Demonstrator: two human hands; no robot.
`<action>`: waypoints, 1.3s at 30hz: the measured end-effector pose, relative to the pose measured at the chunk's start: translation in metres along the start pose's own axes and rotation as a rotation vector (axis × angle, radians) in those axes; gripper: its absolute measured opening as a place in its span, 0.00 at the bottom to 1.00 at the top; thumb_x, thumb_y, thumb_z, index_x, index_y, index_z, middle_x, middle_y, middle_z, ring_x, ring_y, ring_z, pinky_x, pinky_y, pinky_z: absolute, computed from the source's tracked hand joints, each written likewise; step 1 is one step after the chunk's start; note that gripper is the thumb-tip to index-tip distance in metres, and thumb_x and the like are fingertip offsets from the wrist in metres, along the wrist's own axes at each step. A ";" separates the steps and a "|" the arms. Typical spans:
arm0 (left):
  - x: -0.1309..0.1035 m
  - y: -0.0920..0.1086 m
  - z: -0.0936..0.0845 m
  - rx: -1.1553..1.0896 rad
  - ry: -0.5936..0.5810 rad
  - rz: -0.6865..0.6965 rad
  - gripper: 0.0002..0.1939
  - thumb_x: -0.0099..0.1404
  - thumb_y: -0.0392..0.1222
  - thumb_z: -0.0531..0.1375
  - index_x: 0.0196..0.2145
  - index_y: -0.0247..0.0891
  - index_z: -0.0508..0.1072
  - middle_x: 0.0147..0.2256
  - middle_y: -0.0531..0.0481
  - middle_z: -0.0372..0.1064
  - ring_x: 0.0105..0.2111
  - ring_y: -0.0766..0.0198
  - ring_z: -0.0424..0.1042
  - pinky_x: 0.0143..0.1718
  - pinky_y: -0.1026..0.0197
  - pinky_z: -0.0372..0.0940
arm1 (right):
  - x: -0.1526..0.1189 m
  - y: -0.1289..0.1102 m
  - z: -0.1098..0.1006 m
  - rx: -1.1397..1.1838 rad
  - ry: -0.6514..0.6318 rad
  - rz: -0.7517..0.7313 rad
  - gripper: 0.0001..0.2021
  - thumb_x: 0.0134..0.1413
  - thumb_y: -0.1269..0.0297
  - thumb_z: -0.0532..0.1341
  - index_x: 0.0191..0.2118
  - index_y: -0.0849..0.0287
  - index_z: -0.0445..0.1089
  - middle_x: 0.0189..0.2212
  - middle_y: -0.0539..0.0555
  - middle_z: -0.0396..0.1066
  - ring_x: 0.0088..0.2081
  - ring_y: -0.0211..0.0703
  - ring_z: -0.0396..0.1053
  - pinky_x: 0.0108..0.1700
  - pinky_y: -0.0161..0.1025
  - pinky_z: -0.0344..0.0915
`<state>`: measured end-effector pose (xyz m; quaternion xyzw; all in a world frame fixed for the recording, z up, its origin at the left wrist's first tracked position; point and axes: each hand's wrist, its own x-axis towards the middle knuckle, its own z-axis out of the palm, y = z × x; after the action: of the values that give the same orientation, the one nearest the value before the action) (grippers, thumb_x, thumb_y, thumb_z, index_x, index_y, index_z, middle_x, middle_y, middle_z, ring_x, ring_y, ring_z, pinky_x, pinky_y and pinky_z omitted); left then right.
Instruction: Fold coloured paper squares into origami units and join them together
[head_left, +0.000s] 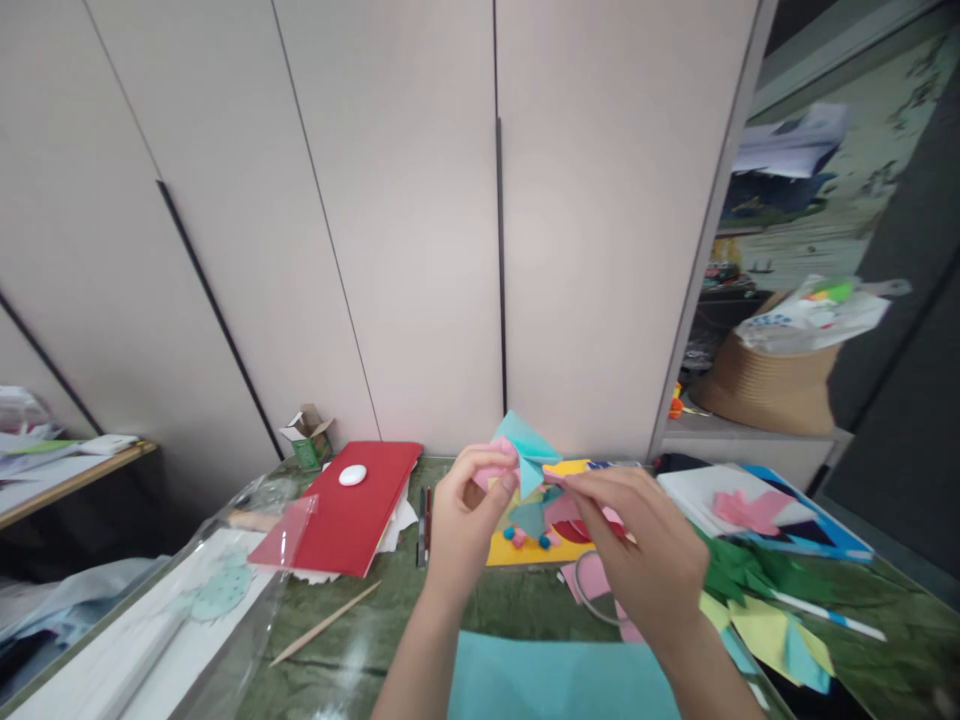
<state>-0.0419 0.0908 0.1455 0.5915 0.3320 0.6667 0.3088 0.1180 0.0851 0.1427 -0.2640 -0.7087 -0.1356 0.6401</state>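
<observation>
My left hand (471, 515) is closed in a pinch on light blue folded paper (529, 450), held up above the table with its points sticking out. Something pink (496, 455) shows at the left fingertips as well, partly covered by them. Just to the right, my right hand (645, 540) has its thumb and fingers pressed together on a small pink piece of paper (556, 478) beside the blue paper. Whether the two pieces are joined cannot be seen. Behind and below the hands lies a yellow sheet (504, 548) with colourful cut-outs and small balls.
A light blue sheet (562, 680) lies at the near edge. Left are a red folder (360, 520) bearing a white round object (352, 475), a wooden stick (326, 625) and clear plastic. Right are a grey ring (581, 590), green paper (772, 572) and a pen (829, 615).
</observation>
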 end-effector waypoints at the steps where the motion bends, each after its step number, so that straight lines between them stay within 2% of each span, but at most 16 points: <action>1: 0.000 -0.001 0.000 -0.003 0.001 0.010 0.04 0.59 0.40 0.61 0.32 0.38 0.74 0.35 0.47 0.70 0.38 0.60 0.69 0.41 0.60 0.63 | 0.000 0.000 0.000 -0.016 0.010 -0.031 0.13 0.50 0.80 0.61 0.39 0.56 0.72 0.30 0.52 0.76 0.32 0.40 0.72 0.36 0.40 0.68; 7: -0.003 -0.002 0.000 -0.068 -0.031 0.095 0.05 0.57 0.40 0.62 0.33 0.39 0.74 0.37 0.46 0.69 0.40 0.58 0.69 0.41 0.59 0.63 | -0.007 0.003 -0.005 -0.081 0.054 -0.198 0.13 0.49 0.80 0.61 0.39 0.57 0.73 0.31 0.54 0.75 0.35 0.43 0.71 0.36 0.42 0.69; 11: -0.006 -0.009 -0.002 -0.122 -0.022 0.135 0.06 0.57 0.41 0.62 0.33 0.38 0.73 0.35 0.45 0.69 0.38 0.56 0.70 0.40 0.57 0.64 | -0.011 0.000 -0.011 -0.186 0.062 -0.302 0.13 0.48 0.79 0.63 0.40 0.59 0.73 0.31 0.55 0.75 0.38 0.44 0.71 0.40 0.42 0.70; 18: -0.011 -0.014 0.002 -0.124 0.057 0.164 0.08 0.53 0.41 0.65 0.31 0.36 0.73 0.32 0.45 0.71 0.32 0.59 0.71 0.35 0.59 0.66 | -0.005 -0.015 -0.021 -0.349 0.087 -0.424 0.08 0.51 0.76 0.63 0.32 0.56 0.75 0.26 0.51 0.71 0.33 0.39 0.67 0.38 0.40 0.70; 29: -0.013 -0.011 0.004 -0.138 0.070 0.184 0.10 0.50 0.41 0.67 0.30 0.37 0.74 0.33 0.46 0.71 0.33 0.59 0.71 0.35 0.59 0.68 | -0.005 -0.023 -0.019 -0.358 0.123 -0.435 0.07 0.46 0.76 0.66 0.30 0.56 0.75 0.26 0.50 0.69 0.32 0.37 0.65 0.38 0.39 0.68; 34: -0.014 -0.011 0.005 -0.153 0.068 0.224 0.06 0.52 0.39 0.65 0.29 0.37 0.74 0.32 0.47 0.70 0.31 0.61 0.71 0.33 0.62 0.66 | -0.005 -0.024 -0.017 -0.326 0.159 -0.414 0.07 0.44 0.77 0.68 0.30 0.57 0.75 0.27 0.50 0.69 0.33 0.37 0.66 0.39 0.39 0.68; 39: -0.013 -0.008 0.004 -0.152 0.091 0.258 0.05 0.53 0.37 0.65 0.28 0.38 0.72 0.30 0.49 0.70 0.30 0.63 0.70 0.32 0.63 0.66 | -0.007 -0.017 -0.018 -0.214 0.107 -0.385 0.09 0.48 0.80 0.64 0.35 0.62 0.74 0.33 0.55 0.72 0.38 0.42 0.68 0.41 0.43 0.71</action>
<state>-0.0361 0.0850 0.1317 0.5733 0.2155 0.7501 0.2494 0.1238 0.0600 0.1412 -0.1827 -0.6927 -0.3435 0.6072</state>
